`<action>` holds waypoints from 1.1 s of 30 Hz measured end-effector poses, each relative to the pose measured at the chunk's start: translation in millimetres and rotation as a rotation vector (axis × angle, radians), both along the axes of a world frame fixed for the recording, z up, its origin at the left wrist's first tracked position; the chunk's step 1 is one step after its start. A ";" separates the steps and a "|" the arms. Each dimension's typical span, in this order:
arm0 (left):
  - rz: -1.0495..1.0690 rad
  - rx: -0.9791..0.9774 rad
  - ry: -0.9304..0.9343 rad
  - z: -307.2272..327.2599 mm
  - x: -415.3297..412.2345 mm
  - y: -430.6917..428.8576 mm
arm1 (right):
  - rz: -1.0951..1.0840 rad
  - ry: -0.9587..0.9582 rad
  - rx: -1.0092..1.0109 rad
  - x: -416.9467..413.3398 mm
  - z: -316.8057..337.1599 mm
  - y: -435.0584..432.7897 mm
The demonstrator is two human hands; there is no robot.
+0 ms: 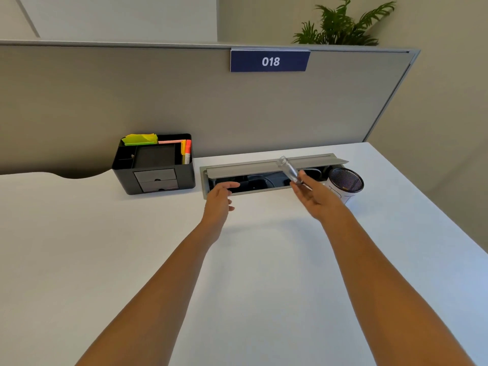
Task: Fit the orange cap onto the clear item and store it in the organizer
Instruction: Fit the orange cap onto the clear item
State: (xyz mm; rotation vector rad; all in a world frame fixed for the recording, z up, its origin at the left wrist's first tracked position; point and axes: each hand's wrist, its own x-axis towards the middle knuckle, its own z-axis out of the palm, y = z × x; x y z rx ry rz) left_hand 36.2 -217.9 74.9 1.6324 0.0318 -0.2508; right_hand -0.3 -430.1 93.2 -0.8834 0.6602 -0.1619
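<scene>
My right hand [315, 195] holds a clear plastic item [287, 169] by its lower end, tilted up and to the left above the desk's cable tray. My left hand [220, 195] hovers with fingers spread and nothing in it, a hand's width left of the clear item. The black organizer [155, 178] stands at the back left of the white desk, with green sticky notes [140, 139] and orange and yellow markers [187, 151] in its compartments and two small drawers in front. I cannot make out a separate orange cap.
An open grey cable tray [266, 167] is sunk into the desk under both hands. A black mesh cup [346, 180] stands right of my right hand. A grey partition [184, 101] with a blue "018" sign closes the back. The desk edge runs diagonally at right.
</scene>
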 end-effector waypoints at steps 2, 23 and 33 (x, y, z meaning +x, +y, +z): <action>-0.062 0.022 -0.003 6.0 -2.0 1.7 | 0.050 0.002 0.022 1.9 -2.5 24.5; 0.058 -0.127 0.194 29.7 -14.5 73.3 | 0.444 -0.010 -0.139 -2.0 -12.9 213.5; -0.032 -0.013 0.141 29.7 -16.4 104.5 | 0.330 0.094 -0.463 4.1 -23.3 238.4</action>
